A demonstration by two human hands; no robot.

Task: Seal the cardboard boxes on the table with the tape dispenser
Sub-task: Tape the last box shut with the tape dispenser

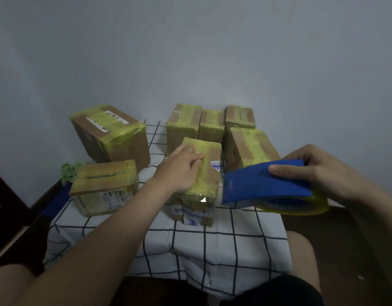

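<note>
Tape dispenser (265,184), blue with a yellowish roll, was held over the right side of the desk (212,250). The right hand (318,171) gripped it, thumb on top, fingers curled behind. Just left of it stood the middle box (203,186), wrapped in yellow tape. The left hand (179,171) lay open on the box's top, fingers pressing. Six other taped boxes (111,138) sat around it on the checked cloth.

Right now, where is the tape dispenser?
In the head view the tape dispenser is at the right, held in the right hand, just right of the middle box that the left hand touches.
</note>
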